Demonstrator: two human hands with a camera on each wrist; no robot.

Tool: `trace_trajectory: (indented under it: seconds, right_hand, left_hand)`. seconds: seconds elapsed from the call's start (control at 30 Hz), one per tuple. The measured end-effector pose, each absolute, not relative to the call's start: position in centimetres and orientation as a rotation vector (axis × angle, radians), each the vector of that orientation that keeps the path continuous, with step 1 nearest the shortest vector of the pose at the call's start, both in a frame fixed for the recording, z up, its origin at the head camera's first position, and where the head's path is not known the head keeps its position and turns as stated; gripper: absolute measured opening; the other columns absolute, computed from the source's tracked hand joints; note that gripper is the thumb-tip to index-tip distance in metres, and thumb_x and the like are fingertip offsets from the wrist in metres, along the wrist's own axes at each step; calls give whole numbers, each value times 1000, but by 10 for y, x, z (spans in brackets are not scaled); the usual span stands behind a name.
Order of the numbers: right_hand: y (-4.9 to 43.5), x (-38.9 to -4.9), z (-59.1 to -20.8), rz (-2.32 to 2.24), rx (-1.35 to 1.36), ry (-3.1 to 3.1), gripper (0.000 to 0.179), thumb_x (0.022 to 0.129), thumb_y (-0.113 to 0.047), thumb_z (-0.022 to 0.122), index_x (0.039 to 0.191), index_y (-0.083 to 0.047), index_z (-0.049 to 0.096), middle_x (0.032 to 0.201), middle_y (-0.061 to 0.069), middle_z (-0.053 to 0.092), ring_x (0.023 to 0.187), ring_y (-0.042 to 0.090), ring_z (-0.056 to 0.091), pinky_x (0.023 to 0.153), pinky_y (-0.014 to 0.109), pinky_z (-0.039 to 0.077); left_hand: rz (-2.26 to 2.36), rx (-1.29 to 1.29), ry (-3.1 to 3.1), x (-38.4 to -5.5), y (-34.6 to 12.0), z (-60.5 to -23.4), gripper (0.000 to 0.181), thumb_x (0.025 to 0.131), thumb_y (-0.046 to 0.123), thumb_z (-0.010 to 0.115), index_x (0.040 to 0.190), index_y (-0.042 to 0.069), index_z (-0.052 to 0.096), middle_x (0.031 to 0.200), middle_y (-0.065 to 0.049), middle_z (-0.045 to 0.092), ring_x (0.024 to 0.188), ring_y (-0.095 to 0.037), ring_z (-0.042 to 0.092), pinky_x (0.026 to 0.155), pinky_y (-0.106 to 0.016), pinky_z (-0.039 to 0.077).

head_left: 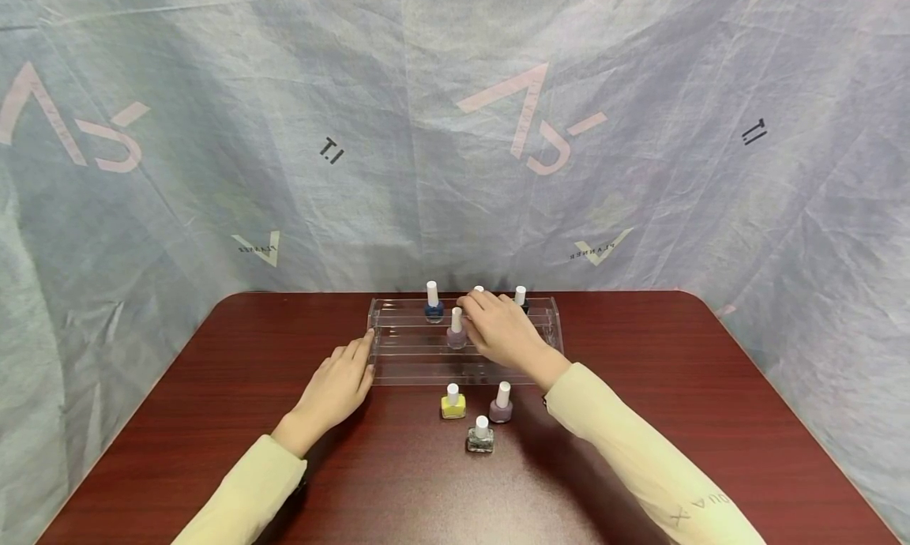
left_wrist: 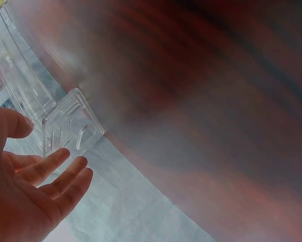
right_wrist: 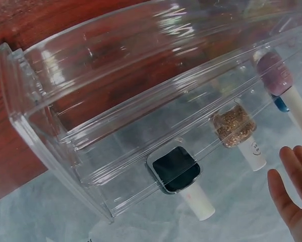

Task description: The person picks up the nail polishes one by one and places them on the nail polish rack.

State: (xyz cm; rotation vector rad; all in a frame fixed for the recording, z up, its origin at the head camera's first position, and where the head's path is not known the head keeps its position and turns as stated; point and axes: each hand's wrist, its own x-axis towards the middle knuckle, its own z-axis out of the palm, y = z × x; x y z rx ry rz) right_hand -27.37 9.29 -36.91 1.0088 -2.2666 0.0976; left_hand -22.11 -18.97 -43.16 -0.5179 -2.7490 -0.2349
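A clear plastic tiered rack (head_left: 412, 370) stands toward the back of the table. My left hand (head_left: 336, 383) rests at its left end, fingers extended along the side panel (left_wrist: 72, 126). My right hand (head_left: 501, 328) is over the rack, just right of a mauve nail polish bottle (head_left: 456, 338) on the middle tier. In the right wrist view its fingers (right_wrist: 284, 194) are spread near that bottle's white cap, holding nothing visible. Along the top tier are a blue bottle (head_left: 434, 311), a gold glitter bottle (right_wrist: 234, 126) mostly behind my hand in the head view, and a dark bottle (right_wrist: 176, 169).
In front of the rack, a yellow bottle (head_left: 453, 406), another mauve bottle (head_left: 501, 409) and a bottle with dark flecks (head_left: 480, 439) stand upright on the dark red wooden table (head_left: 398, 482). A grey printed cloth (head_left: 398, 174) hangs behind the table's back edge.
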Motion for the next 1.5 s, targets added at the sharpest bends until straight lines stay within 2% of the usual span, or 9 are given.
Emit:
trace_trajectory:
  seconds: [0.2,0.53,0.83,1.07,1.27,1.5]
  right_hand:
    - [98,-268,-370,98,1016,-2230,20,88,-19,55,105,-8,57,98,3,60,86,18,59,67,33,48]
    - [109,-257,-370,113,1012,-2218,23,85,-18,59,105,-7,59,98,4,62,88,20,59,73,33,49]
    - [119,-246,-375,105,1002,-2255,22,88,-20,55,105,-8,59,94,2,60,82,19,56,65,31,43]
    - [125,-237,-377,136,1016,-2267,22,90,-20,50,106,-9,60,96,2,62,88,20,59,73,34,47]
    - [128,-229,-381,150,1022,-2254,20,87,-19,55,104,-9,60,92,1,61,84,19,58,69,33,45]
    - [134,-222,-389,146,1034,-2262,23,90,-23,50,104,-9,61,91,1,61,82,18,57,68,32,44]
  left_hand:
    - [-231,-522,-2749,-221,-190,-432,58,91,20,50,142,2,29,127,-16,52,109,-34,53,84,-47,47]
    - [-226,-520,-2730,-221,-189,-433,58,90,19,53,141,1,31,125,-16,53,107,-34,54,82,-46,47]
    - [-224,-514,-2750,-222,-189,-432,58,91,20,51,141,2,30,126,-16,52,108,-34,53,84,-46,47]
    - [-230,-514,-2754,-221,-190,-432,58,91,20,51,142,2,30,126,-16,52,109,-34,53,84,-47,47]
    - [-224,-519,-2752,-221,-190,-432,58,91,20,51,142,1,30,126,-16,52,108,-34,53,84,-47,47]
    - [-220,-515,-2749,-222,-189,-433,58,91,20,51,141,1,30,126,-16,52,108,-34,54,83,-47,47]
